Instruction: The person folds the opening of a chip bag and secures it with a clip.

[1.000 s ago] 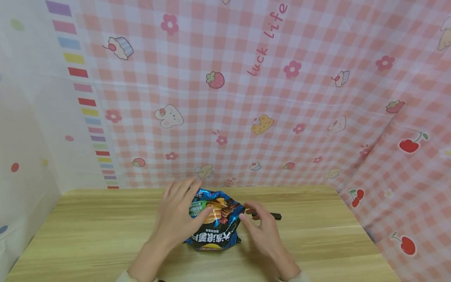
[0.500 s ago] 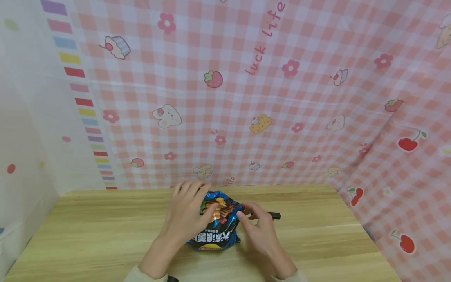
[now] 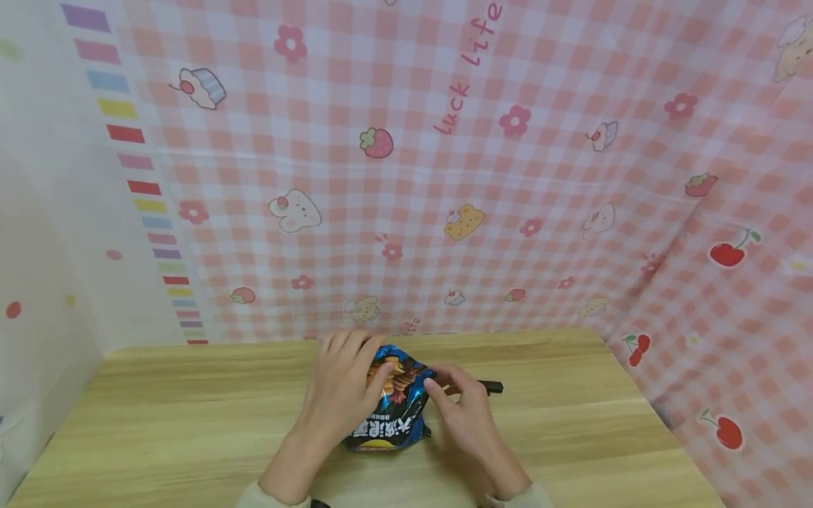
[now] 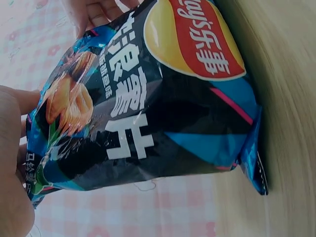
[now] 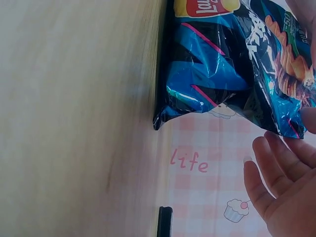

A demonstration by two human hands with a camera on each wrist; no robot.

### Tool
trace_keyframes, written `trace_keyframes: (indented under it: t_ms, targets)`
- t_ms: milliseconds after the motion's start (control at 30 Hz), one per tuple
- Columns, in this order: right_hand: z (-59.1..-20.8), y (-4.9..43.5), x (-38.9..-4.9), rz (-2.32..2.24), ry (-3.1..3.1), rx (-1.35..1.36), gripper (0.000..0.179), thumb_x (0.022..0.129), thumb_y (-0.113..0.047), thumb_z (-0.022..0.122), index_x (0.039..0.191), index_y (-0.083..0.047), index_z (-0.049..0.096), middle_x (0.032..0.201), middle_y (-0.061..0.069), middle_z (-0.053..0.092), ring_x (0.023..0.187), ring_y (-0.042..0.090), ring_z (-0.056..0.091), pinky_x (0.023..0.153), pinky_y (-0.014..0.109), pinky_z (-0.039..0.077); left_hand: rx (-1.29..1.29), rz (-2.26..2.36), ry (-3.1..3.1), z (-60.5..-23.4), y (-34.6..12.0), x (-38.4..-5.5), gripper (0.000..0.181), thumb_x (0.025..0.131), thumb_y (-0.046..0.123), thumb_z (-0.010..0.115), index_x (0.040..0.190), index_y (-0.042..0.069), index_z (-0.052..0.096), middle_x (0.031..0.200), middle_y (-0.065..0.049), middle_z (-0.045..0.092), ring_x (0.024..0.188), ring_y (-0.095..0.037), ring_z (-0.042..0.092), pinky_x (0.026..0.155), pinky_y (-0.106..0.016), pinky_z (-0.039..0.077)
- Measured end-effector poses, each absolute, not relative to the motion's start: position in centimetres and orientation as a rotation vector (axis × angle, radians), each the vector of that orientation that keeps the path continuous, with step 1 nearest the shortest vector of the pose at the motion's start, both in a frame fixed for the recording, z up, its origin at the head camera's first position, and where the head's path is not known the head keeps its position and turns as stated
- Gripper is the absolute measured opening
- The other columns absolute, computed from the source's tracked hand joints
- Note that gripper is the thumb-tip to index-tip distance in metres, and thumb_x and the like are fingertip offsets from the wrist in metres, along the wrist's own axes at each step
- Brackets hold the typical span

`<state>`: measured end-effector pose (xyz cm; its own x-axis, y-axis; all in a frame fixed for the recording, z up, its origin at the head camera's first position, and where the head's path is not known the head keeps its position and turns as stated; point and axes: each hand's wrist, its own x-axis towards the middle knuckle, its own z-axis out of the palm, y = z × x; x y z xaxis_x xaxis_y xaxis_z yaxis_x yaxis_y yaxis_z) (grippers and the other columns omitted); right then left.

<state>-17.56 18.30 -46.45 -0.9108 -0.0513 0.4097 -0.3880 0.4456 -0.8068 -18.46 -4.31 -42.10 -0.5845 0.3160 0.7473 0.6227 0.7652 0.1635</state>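
Observation:
A blue and black bag of potato chips (image 3: 396,416) stands on the table between both hands, its lettering upside down in the head view. My left hand (image 3: 343,388) holds the bag's upper left side, thumb over the front and fingers behind; it covers that part of the print. At the upper right corner my right hand (image 3: 466,406) pinches the bag between thumb and forefinger. In the right wrist view, the other fingers (image 5: 276,170) of that hand spread below the corner. The left wrist view has the yellow and red logo on the chip bag (image 4: 123,103) facing the camera.
A slim black object (image 3: 494,386) lies on the wooden table (image 3: 571,423) just beyond the right hand. Behind the table's far edge hangs a pink checked cloth (image 3: 406,212), and a similar cloth covers the right side.
The left hand has slid to the right over the bag, hiding its green label. The right hand stays at the bag's right corner. The head view has shifted slightly.

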Motion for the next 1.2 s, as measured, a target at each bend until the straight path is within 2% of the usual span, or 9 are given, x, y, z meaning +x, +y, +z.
trace_keyframes:
  t_ms: [200, 467, 867, 1200]
  targets:
    - [-46.5, 18.2, -17.5, 1.451, -2.357, 0.372, 0.011, 0.099, -0.011, 0.073, 0.109, -0.013, 0.077, 0.093, -0.005, 0.075, 0.089, 0.012, 0.067, 0.079, 0.03, 0.056, -0.709, -0.576, -2.18, -42.2, -3.9, -18.7, 0.029, 0.099, 0.027, 0.071, 0.115, 0.003, 0.072, 0.104, -0.01, 0.066, 0.1, -0.031, 0.06, 0.098, -0.048, 0.046]
    - [-46.7, 18.0, -17.6, 1.476, -2.36, 0.336, 0.012, 0.099, -0.009, 0.072, 0.109, -0.013, 0.078, 0.094, -0.009, 0.075, 0.084, 0.012, 0.067, 0.078, 0.028, 0.055, -0.703, -0.584, -2.178, -42.1, -3.8, -18.9, 0.022, 0.097, 0.023, 0.074, 0.108, 0.003, 0.073, 0.102, -0.009, 0.067, 0.096, -0.03, 0.059, 0.091, -0.046, 0.048]
    - [-46.8, 18.2, -17.8, 1.538, -2.383, 0.295, 0.011, 0.101, -0.012, 0.07, 0.109, -0.012, 0.078, 0.101, -0.005, 0.076, 0.09, 0.014, 0.069, 0.082, 0.029, 0.055, -0.676, -0.621, -2.176, -41.8, -3.3, -18.8, 0.019, 0.096, 0.018, 0.077, 0.108, 0.004, 0.075, 0.101, -0.009, 0.073, 0.099, -0.031, 0.063, 0.095, -0.048, 0.049]
    - [-46.7, 18.3, -17.7, 1.571, -2.394, 0.268, 0.011, 0.101, -0.011, 0.07, 0.107, -0.013, 0.079, 0.102, -0.006, 0.076, 0.093, 0.014, 0.069, 0.084, 0.03, 0.056, -0.672, -0.631, -2.21, -41.6, -3.1, -18.6, 0.014, 0.097, 0.015, 0.075, 0.106, 0.004, 0.075, 0.1, -0.008, 0.072, 0.098, -0.029, 0.062, 0.095, -0.047, 0.049]
